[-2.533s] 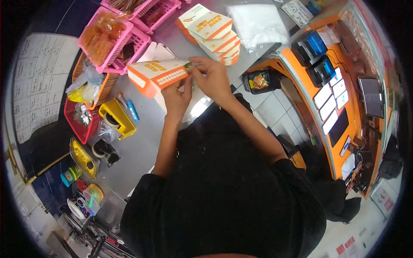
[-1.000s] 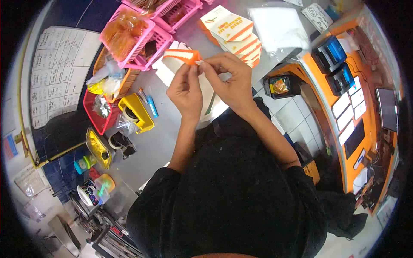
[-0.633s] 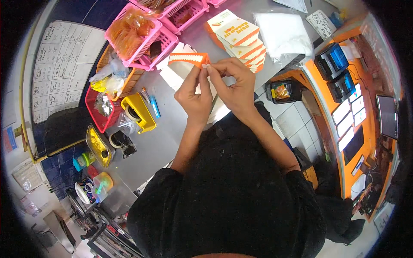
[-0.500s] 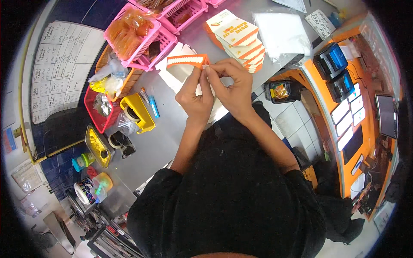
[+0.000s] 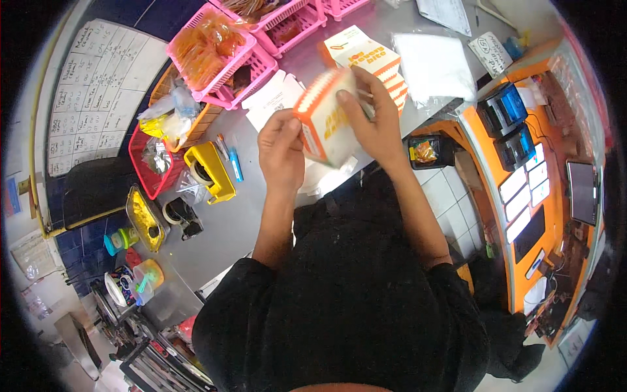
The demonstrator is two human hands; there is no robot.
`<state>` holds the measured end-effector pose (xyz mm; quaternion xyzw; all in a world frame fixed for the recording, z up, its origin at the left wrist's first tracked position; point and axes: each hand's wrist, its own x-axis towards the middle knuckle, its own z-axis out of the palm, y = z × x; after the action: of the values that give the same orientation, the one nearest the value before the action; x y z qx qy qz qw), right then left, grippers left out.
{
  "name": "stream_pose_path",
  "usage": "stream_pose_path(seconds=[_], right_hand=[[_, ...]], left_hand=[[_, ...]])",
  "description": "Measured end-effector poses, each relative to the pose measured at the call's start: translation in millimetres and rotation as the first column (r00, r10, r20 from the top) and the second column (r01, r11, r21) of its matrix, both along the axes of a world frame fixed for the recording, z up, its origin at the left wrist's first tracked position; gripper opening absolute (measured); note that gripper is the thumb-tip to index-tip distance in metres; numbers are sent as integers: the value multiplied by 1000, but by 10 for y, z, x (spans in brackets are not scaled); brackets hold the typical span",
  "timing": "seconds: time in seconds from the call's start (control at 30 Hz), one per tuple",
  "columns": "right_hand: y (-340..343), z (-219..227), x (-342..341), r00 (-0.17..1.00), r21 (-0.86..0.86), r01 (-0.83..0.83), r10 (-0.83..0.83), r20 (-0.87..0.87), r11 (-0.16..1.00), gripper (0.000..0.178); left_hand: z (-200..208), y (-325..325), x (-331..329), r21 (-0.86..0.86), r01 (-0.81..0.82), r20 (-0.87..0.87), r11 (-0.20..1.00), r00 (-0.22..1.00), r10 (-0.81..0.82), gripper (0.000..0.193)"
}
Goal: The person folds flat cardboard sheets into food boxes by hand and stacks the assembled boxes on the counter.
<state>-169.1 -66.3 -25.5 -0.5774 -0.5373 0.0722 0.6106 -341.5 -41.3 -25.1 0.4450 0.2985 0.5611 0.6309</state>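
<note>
A stiff paperboard carton (image 5: pixel 335 127), boxy and orange-edged with a toothed white pattern, was up in the air over the metal bench (image 5: pixel 219 238), right of the pink basket (image 5: pixel 227 70) and nearer the person, its printed face blurred. The left hand (image 5: pixel 282 144) pinched its left edge between thumb and bent fingers; the right hand (image 5: pixel 373 117), a little wider apart, laid its thumb on the face, fingers round the far side. Both forearms angled inward. Flat white card (image 5: pixel 266 104) lay just beside the basket; similar stacked cartons (image 5: pixel 369 53) sat farther right of it. Crinkly plastic bags (image 5: pixel 204 49) of something orange filled the basket, and nearer than it a yellow dispenser (image 5: pixel 219 175) held a tape roll (image 5: pixel 198 172).
</note>
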Motion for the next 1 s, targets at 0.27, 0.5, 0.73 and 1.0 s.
stream_pose_path(seconds=[0.27, 0.5, 0.73, 1.0], right_hand=[[-112, 66, -7, 697, -167, -444, 222, -682, 881, 33], [-201, 185, -65, 443, -56, -624, 294, -847, 780, 30], [184, 223, -7, 295, 105, -358, 220, -930, 928, 37], [590, 45, 277, 249, 300, -101, 316, -916, 949, 52]], left_hand=[[155, 20, -6, 182, 106, -453, 977, 891, -12, 27], [123, 103, -93, -6, 301, -413, 954, 868, -277, 30], [-227, 320, -102, 166, -147, -508, 975, 835, 212, 72], [-360, 941, 414, 68, 62, -201, 996, 978, -48, 87]])
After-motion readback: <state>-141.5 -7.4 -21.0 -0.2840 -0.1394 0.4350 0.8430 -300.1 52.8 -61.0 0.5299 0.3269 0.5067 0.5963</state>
